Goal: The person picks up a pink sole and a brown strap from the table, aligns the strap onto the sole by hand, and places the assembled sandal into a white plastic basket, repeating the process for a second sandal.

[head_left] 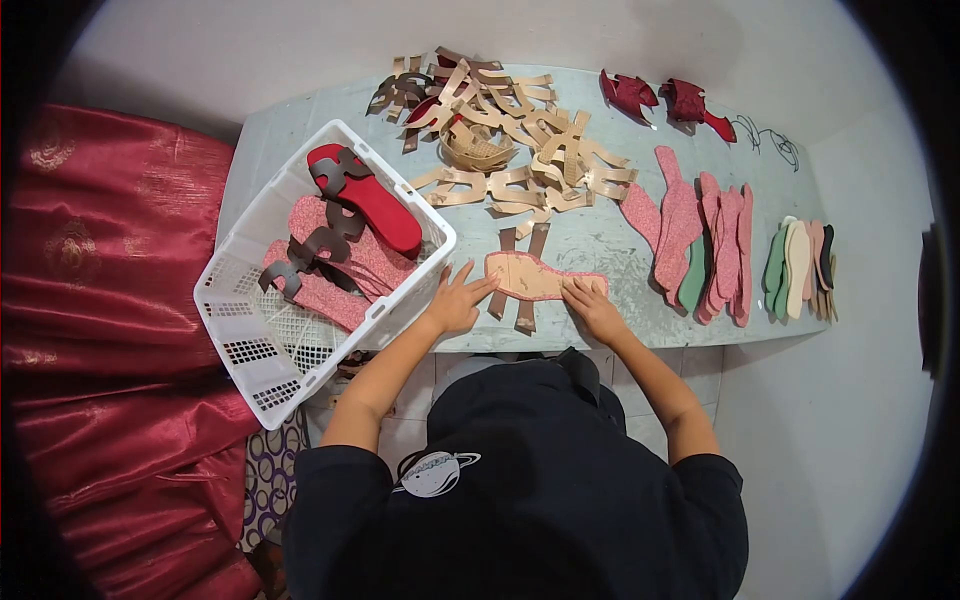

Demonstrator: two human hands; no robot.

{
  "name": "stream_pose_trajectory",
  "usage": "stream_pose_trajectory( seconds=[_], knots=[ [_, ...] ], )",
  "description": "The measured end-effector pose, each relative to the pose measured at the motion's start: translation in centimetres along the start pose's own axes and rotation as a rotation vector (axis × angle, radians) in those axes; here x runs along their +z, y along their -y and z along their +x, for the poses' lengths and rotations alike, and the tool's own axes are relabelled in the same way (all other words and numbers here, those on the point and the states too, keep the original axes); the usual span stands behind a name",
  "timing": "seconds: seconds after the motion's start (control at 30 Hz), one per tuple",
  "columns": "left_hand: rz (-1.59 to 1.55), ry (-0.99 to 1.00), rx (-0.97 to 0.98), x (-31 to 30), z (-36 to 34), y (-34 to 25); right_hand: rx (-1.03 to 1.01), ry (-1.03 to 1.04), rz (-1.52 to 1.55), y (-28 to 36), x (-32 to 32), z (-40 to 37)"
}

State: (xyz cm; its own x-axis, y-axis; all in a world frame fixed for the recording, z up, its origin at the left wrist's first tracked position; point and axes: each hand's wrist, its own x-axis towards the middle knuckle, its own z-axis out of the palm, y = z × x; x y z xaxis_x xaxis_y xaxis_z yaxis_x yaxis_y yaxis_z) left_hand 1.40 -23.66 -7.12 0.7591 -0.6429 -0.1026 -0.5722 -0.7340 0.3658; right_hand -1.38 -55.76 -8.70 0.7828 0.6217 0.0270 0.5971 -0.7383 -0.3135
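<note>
A pink-edged insole (pixel 535 277) lies on the table in front of me, its tan face up. Beneath its wider left part, dark brown strap ends (pixel 525 317) stick out on both long sides. My left hand (pixel 458 303) rests beside that wide end with fingers spread, the fingertips touching its edge. On the narrower right end, my right hand (pixel 592 308) lies with its fingers stretched out flat. Neither hand is wrapped around anything. The middle of the strap is hidden under the insole.
A white plastic basket (pixel 225 308) with red and pink sandals (pixel 375 205) stands at the left. Beige and brown strap pieces (pixel 490 185) are heaped at the back. Pink insoles (pixel 680 215), green and cream soles (pixel 797 260), red uppers (pixel 690 100) and black cord (pixel 775 140) lie rightward.
</note>
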Motion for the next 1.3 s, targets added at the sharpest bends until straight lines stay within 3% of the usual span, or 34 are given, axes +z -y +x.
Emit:
stream_pose_trajectory(
  seconds=[0.23, 0.53, 0.93, 1.3],
  knots=[
    [0.023, -0.011, 0.057, 0.0, -0.2, 0.4, 0.008, 0.174, 0.008, 2.8, -0.6, 4.7],
    [0.086, -0.151, 0.056, 1.7, 0.1, 0.7, 0.009, -0.038, 0.18, 3.3, 3.0, 6.7],
    [0.187, -0.303, 0.138, 2.4, 1.0, 0.2, 0.092, 0.138, 0.033, 4.4, 2.6, 7.3],
    [0.176, -0.381, 0.177, 3.3, 2.2, 0.3, 0.081, 0.148, 0.07, 4.1, 2.3, 7.4]
  ],
)
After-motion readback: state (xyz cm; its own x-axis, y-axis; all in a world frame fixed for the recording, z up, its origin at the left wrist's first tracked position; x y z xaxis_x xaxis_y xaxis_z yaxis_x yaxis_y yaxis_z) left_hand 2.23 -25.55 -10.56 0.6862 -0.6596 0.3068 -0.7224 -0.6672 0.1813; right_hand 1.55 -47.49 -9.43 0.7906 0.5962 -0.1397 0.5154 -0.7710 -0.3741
